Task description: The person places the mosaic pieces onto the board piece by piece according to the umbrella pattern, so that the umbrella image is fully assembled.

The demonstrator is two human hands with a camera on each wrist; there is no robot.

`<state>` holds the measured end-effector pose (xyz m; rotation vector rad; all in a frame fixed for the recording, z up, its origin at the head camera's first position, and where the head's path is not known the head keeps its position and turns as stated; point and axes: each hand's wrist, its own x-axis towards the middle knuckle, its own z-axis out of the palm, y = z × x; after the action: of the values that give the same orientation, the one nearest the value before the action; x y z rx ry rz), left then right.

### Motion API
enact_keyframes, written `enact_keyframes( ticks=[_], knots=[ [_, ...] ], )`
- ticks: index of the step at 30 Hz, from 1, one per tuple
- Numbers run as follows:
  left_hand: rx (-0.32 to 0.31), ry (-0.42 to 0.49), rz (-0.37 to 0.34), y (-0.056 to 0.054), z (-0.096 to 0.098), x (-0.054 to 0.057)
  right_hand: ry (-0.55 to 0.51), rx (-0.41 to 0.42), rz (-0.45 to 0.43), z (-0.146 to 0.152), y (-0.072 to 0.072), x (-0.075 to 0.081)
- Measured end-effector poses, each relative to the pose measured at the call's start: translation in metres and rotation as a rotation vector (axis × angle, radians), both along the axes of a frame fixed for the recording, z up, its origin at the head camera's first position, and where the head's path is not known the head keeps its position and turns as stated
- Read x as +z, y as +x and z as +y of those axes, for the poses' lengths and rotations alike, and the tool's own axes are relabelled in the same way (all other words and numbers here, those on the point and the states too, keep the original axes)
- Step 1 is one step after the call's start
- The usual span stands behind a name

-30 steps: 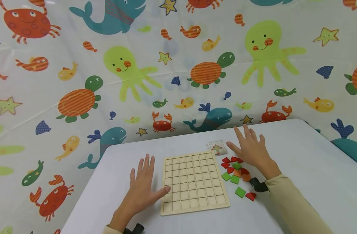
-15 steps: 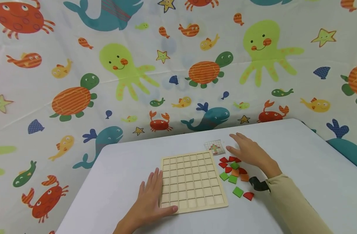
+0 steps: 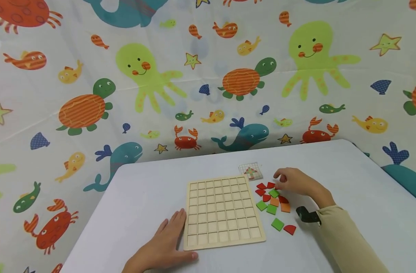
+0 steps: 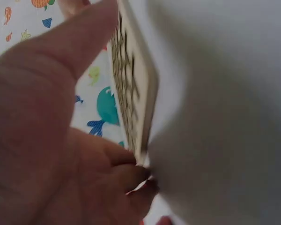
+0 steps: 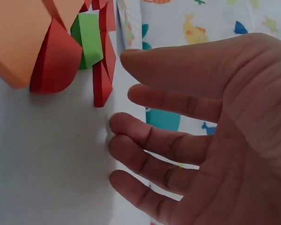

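Note:
A square wooden grid board (image 3: 225, 212) lies on the table, its cells bare. My left hand (image 3: 165, 242) rests along its left edge, fingers extended and thumb spread near the front corner. In the left wrist view the fingertips meet the edge of the board (image 4: 147, 103). To the board's right is a loose group of red quarter-round pieces, green squares (image 3: 277, 224) and orange squares (image 3: 285, 207). My right hand (image 3: 296, 182) is at the far side of this group with bent fingers. In the right wrist view its thumb and fingers are apart, beside a red piece (image 5: 103, 84), holding nothing.
A small pattern card (image 3: 251, 171) with a coloured figure on a grid lies behind the board. One red quarter-round piece (image 3: 290, 229) lies nearest the front. A sea-animal curtain (image 3: 194, 83) hangs behind the white table (image 3: 153, 189).
My left hand has come down and toward me to the board's left edge. My right hand has lowered toward the far red pieces, its fingers bending.

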<state>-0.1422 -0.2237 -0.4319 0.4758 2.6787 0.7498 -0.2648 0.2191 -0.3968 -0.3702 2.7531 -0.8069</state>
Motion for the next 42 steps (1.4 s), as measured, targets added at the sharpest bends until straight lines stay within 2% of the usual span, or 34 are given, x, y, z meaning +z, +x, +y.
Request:
enact_keyframes(
  ticks=[2, 6, 10, 16, 19, 27, 33, 37, 42],
  knots=[
    [-0.027, -0.041, -0.026, -0.002, -0.006, 0.007, 0.012, 0.004, -0.008, 0.002, 0.0, -0.001],
    [-0.016, -0.099, -0.049, -0.007, -0.01, 0.016, 0.026, 0.016, -0.015, 0.006, -0.002, -0.002],
    [-0.007, -0.162, -0.008, -0.009, -0.009, 0.017, -0.019, 0.011, -0.049, 0.008, -0.004, -0.007],
    [-0.032, -0.253, 0.106, -0.012, -0.004, 0.012, -0.093, 0.002, -0.098, 0.009, -0.007, -0.018],
    [-0.02, -0.285, 0.117, -0.013, -0.002, 0.01, -0.113, 0.026, -0.091, 0.012, -0.008, -0.02],
    [0.018, -0.251, 0.083, -0.015, 0.002, 0.001, -0.148, 0.077, -0.098, 0.021, -0.013, -0.018],
    [0.026, -0.272, 0.1, -0.011, 0.007, 0.002, -0.121, 0.077, -0.06, 0.019, -0.014, -0.023],
    [0.027, -0.261, 0.101, -0.01, 0.008, 0.002, -0.087, 0.057, -0.045, 0.019, -0.016, -0.023],
    [0.028, -0.252, 0.096, -0.007, 0.009, 0.004, -0.097, 0.002, -0.036, 0.018, -0.012, -0.016]
  ],
)
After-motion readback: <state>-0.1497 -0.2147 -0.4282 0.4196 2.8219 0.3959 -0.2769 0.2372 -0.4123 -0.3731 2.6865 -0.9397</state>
